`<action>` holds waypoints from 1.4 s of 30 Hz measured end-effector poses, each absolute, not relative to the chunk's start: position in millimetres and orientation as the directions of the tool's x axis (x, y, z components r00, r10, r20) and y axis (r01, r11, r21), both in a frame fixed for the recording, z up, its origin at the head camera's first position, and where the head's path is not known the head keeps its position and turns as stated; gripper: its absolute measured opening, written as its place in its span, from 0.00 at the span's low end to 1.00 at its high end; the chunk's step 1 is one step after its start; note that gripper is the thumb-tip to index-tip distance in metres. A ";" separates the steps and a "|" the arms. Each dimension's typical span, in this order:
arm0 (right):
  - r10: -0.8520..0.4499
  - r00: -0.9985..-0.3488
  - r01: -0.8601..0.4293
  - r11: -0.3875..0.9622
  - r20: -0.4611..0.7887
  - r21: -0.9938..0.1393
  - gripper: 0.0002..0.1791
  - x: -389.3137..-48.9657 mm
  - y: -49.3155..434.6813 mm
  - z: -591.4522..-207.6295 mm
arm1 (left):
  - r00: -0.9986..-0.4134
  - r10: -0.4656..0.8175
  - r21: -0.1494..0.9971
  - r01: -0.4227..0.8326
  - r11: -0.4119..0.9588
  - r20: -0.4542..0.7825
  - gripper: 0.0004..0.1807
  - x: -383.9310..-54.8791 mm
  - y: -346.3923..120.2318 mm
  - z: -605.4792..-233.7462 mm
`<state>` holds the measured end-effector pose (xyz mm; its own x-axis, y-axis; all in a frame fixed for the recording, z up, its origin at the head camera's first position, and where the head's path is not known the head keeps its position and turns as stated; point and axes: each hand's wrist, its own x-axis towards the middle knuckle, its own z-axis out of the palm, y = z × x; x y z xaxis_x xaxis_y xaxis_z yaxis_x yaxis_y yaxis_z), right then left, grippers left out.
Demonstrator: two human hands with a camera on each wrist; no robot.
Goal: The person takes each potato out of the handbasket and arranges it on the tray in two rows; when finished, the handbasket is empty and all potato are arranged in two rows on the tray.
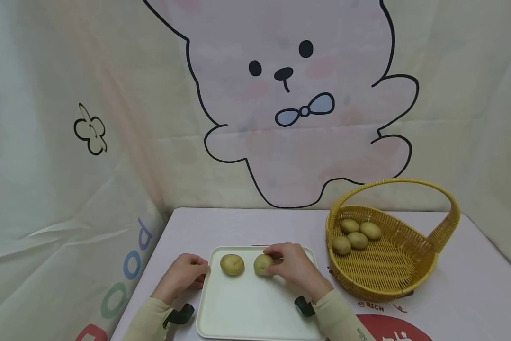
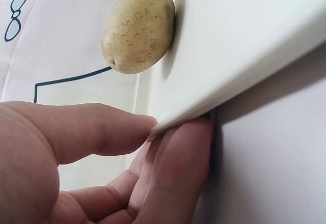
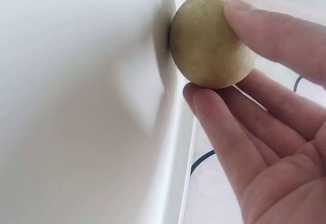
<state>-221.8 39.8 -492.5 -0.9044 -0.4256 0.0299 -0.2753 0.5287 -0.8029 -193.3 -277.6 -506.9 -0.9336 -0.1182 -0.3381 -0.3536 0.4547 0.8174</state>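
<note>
A white rectangular tray [image 1: 246, 308] lies on the table. My left hand [image 1: 186, 276] pinches its left rim, the thumb on top and a finger underneath, as the left wrist view shows. Just inside that rim sits one potato [image 1: 232, 264], seen close up as a speckled tan potato [image 2: 138, 28] in the left wrist view. With my right hand [image 1: 292, 267] I hold a second potato [image 1: 262, 264] between thumb and fingers at the tray's far side. In the right wrist view this potato [image 3: 209, 43] is low against the tray surface; whether it touches cannot be told.
To the right stands a yellow woven basket [image 1: 391, 272] with a tall arched handle [image 1: 402, 181]; several potatoes [image 1: 357, 240] are grouped at its left end. The table [image 1: 255, 227] has a white cover with red print. A patterned cloth [image 1: 281, 156] hangs behind it.
</note>
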 end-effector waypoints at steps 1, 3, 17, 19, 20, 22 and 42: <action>-0.422 -0.907 -0.267 0.533 0.022 -0.803 0.26 -222.0 40.2 -492.0 | -0.934 -0.117 0.817 -0.353 0.455 -0.338 0.09 -193.6 -277.6 -507.1; -0.417 -0.909 -0.258 0.534 0.015 -0.805 0.26 -222.2 40.0 -491.3 | -0.934 -0.113 0.821 -0.351 0.450 -0.338 0.09 -194.5 -277.8 -507.8; -0.420 -0.906 -0.281 0.505 0.052 -0.816 0.25 -219.1 35.2 -490.0 | -0.937 -0.113 0.828 -0.344 0.444 -0.329 0.09 -193.6 -277.3 -509.2; -0.421 -0.906 -0.280 0.507 0.050 -0.815 0.26 -218.3 35.8 -488.7 | -0.938 -0.109 0.831 -0.341 0.440 -0.328 0.09 -193.7 -277.0 -508.6; -0.420 -0.906 -0.278 0.509 0.047 -0.814 0.26 -217.9 36.1 -488.0 | -0.939 -0.106 0.832 -0.340 0.439 -0.328 0.09 -193.7 -276.9 -508.1; -0.417 -0.907 -0.280 0.512 0.050 -0.812 0.27 -216.8 37.3 -485.7 | -0.939 -0.102 0.831 -0.338 0.441 -0.328 0.09 -194.3 -276.7 -507.6; -0.302 -0.941 -0.324 0.687 0.151 -0.650 0.20 -184.2 170.4 -409.6 | -0.942 -0.098 0.810 -0.327 0.486 -0.322 0.12 -194.8 -277.7 -509.5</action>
<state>-184.2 170.4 -409.6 -0.9414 -0.3017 0.1509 -0.3244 0.6871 -0.6501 -194.8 -277.7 -509.5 -0.9417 -0.0975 -0.3220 -0.3274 0.4859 0.8104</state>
